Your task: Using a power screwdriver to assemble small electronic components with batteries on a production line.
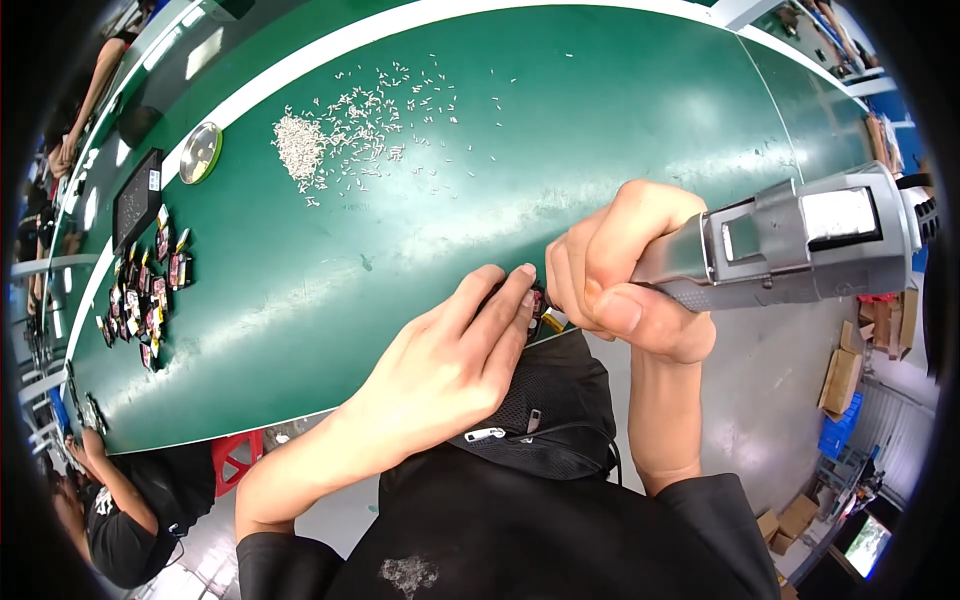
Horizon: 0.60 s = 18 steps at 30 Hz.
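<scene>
My right hand is wrapped round a grey corded electric screwdriver, whose tip is hidden behind the fingers. Close beside it, at the table's near edge, my left hand presses its fingertips on a small black part with red and yellow bits. Both hands cover most of that part. Similar small black, pink and yellow parts lie in a loose heap at the left of the green table. Toward the far side lies a pile of tiny white pins, with many scattered to its right.
A black tray and a round clear dish stand at the far left. A black zipped bag hangs against my body below the edge. Another person sits at lower left, near a red stool. Cardboard boxes are at right.
</scene>
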Available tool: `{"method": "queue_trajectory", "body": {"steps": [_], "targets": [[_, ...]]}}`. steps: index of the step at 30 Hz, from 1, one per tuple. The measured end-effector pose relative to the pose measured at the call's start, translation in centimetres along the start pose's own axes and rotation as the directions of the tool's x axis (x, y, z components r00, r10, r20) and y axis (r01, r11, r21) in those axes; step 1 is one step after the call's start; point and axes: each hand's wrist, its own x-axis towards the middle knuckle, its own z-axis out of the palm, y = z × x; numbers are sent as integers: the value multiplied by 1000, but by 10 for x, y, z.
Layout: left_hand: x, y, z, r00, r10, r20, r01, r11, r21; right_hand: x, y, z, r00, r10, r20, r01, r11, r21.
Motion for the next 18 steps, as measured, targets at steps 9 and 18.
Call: {"method": "queue_trajectory", "body": {"steps": [9,18], "targets": [[-28,-10,-6,993,83,-81,-96,979,-179,19,0,-12,860,-290,420,28,848,529],[-169,-95,-92,425,-610,-669,881,447,152,-39,10,-39,972,-135,-194,231,715,660]]}}
